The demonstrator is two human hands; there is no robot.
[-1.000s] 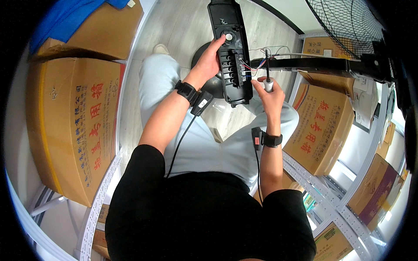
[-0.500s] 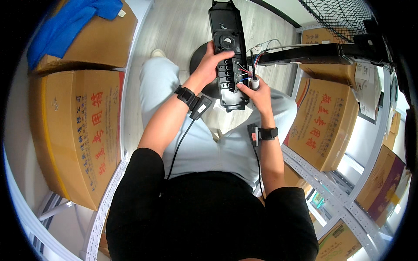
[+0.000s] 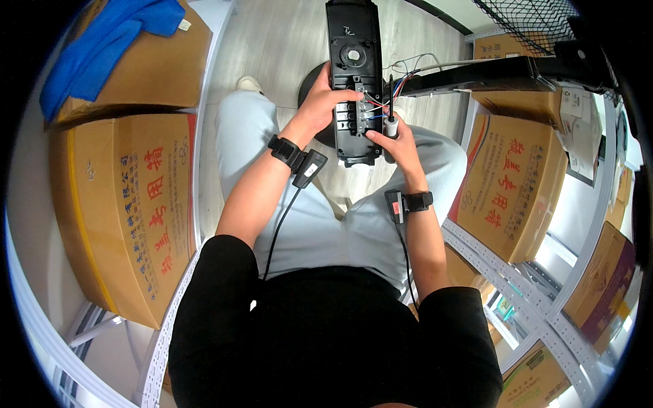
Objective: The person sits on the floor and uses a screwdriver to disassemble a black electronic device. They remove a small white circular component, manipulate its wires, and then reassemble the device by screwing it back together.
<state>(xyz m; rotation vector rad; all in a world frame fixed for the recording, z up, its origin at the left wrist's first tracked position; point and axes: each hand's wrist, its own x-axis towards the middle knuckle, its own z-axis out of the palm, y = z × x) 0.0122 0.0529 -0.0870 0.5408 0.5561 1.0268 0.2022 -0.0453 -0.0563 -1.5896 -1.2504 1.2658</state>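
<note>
Since a second ago the right hand [image 3: 393,138] has come in from well clear of the black housing [image 3: 354,81] to press against its right edge, and the housing itself now sits higher and straighter toward twelve o'clock. In the head view, the only one, the long black housing lies open-backed above the person's lap, between the knees, its round part near the top and rows of terminals lower down. The left hand [image 3: 325,102] grasps its left side at about eleven o'clock from the lap, thumb laid over the terminal rows. The right hand, at one o'clock, is closed round a slim screwdriver [image 3: 391,117] whose handle stands upright, tip at the terminals. Coloured wires [image 3: 396,80] run from the block toward a dark arm [image 3: 490,73] at two o'clock. Cardboard boxes [image 3: 129,204] stand at nine o'clock, another [image 3: 510,183] at three, and a blue cloth [image 3: 102,47] lies at ten. By the look of it the back cover is already off and the wiring exposed; work at the terminals seems midway, with closing up yet to come.
</note>
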